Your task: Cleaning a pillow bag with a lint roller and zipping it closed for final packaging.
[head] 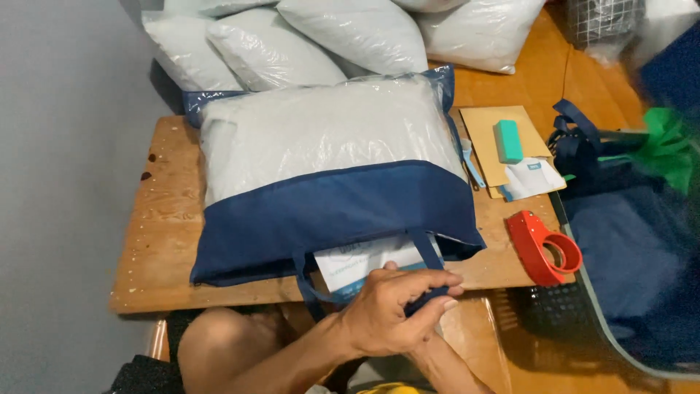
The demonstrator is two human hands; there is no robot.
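The left hand (pixel 394 310) sits at the near edge of the tabletop (pixel 157 241), its fingers (pixel 430 279) curled and pinched on the dark blue carry strap (pixel 432 257) of the pillow bag (pixel 328 211), just where the strap hangs off the board's edge; that grip seems to hold the strap clear of the bag's mouth. The right hand is mostly hidden beneath the left one, only its forearm (pixel 452 365) showing, so I cannot tell whether it is open or closed. Just above the fingers a white printed card (pixel 364 263) pokes out of the bag's near opening, lying between the two straps, half in and half out. The bag itself lies flat across the middle of the tabletop, blue band toward the person and clear plastic panel away, with the grey-white pillow (pixel 321 131) filling it. To the right, near the board's edge, a red tape dispenser (pixel 543 246) rests within easy reach, and farther back a brown envelope (pixel 496 138) carries a teal block (pixel 508 141) and a white card. Behind the board, more bagged pillows (pixel 277 44) are heaped against the wall, out of the working space.
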